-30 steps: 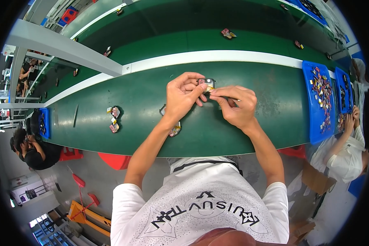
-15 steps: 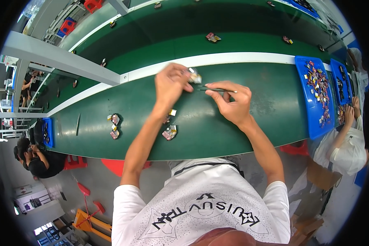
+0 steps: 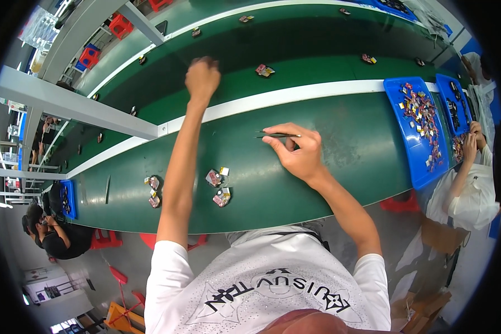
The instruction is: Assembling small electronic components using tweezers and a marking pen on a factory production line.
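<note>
My left hand [image 3: 204, 80] reaches out over the far green belt [image 3: 236, 89]. Its fingers are blurred and partly turned away, so whether it holds anything does not show. My right hand [image 3: 301, 153] hovers above the near green worktop [image 3: 256, 183], its fingers pinched round slim dark tweezers [image 3: 284, 135] whose tips point left. Between my forearms lie two small parts with pink, white and yellow bits, an upper one [image 3: 214, 177] and a lower one [image 3: 222, 196]. Left of my left forearm are two similar parts [image 3: 153, 182] close together.
A white rail [image 3: 300, 94] separates worktop and belt, where a similar part [image 3: 265, 70] lies. At right stand a blue tray [image 3: 398, 111] heaped with small parts and a second blue tray [image 3: 444, 89], near a co-worker's hands [image 3: 473, 142]. A grey post [image 3: 78, 103] crosses at left.
My left hand has moved away from the tweezers, up and left across the rail to the belt. The small part that was at its fingers no longer shows there. My right hand still holds the tweezers.
</note>
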Demonstrator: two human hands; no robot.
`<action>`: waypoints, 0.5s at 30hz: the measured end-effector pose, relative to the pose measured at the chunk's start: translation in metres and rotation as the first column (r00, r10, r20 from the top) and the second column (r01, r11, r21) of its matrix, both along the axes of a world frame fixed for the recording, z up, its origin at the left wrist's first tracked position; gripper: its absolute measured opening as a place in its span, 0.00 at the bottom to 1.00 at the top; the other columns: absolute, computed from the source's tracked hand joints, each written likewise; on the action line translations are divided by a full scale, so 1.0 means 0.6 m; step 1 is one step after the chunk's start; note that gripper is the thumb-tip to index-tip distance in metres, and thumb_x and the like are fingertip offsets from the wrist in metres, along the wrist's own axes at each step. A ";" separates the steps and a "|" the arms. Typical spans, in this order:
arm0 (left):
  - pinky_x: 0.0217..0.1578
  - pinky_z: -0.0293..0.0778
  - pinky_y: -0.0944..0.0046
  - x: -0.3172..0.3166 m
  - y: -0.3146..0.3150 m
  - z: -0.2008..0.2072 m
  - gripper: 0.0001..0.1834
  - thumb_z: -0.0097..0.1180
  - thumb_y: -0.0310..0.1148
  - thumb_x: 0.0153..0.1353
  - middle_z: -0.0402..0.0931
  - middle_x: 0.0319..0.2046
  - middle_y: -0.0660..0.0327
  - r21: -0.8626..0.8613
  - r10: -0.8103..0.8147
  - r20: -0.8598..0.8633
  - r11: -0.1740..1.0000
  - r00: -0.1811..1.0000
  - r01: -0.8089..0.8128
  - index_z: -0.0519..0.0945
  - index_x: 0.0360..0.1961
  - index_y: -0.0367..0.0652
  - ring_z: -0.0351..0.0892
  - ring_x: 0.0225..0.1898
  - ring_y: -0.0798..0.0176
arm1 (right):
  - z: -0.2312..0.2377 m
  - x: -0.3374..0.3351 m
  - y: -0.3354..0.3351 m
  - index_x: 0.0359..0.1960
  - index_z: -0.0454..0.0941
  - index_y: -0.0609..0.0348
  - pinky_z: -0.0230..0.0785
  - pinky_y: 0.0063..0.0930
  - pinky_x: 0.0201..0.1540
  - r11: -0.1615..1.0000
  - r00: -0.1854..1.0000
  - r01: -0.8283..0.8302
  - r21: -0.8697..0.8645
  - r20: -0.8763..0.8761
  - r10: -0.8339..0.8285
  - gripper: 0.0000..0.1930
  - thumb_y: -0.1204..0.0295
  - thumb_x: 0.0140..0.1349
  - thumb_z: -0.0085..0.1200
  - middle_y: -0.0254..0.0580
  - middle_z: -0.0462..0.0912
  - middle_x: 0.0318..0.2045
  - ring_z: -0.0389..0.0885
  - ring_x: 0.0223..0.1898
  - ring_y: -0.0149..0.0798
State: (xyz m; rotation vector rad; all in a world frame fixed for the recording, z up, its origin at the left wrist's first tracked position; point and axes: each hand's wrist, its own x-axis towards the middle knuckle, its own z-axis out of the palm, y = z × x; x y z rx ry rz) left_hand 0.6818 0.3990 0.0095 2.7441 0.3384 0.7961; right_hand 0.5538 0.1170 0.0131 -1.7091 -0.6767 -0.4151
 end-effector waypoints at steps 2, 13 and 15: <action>0.20 0.79 0.66 0.032 -0.054 0.011 0.13 0.59 0.33 0.65 0.86 0.32 0.57 -0.591 -0.350 -0.130 0.778 0.928 0.211 0.85 0.46 0.36 0.85 0.24 0.67 | -0.005 0.000 -0.002 0.32 0.87 0.59 0.53 0.21 0.15 1.000 1.000 -0.003 -0.003 0.006 0.003 0.06 0.76 0.53 0.71 0.35 0.89 0.30 0.61 0.10 0.22; 0.17 0.73 0.66 0.061 -0.093 0.001 0.10 0.66 0.32 0.59 0.84 0.24 0.57 -0.602 -0.430 -0.349 0.784 0.833 0.153 0.84 0.34 0.34 0.83 0.20 0.68 | 0.000 -0.004 -0.003 0.34 0.88 0.63 0.53 0.19 0.17 0.999 0.995 -0.035 -0.016 -0.098 0.033 0.07 0.78 0.54 0.71 0.36 0.89 0.29 0.61 0.12 0.21; 0.15 0.66 0.69 0.021 -0.098 0.013 0.06 0.62 0.27 0.61 0.82 0.22 0.61 -0.738 -0.480 -0.222 0.652 0.849 0.176 0.81 0.34 0.35 0.77 0.18 0.71 | -0.002 -0.002 -0.005 0.34 0.88 0.63 0.52 0.20 0.16 1.000 0.994 -0.028 0.014 -0.105 0.029 0.07 0.77 0.54 0.71 0.36 0.89 0.30 0.60 0.12 0.20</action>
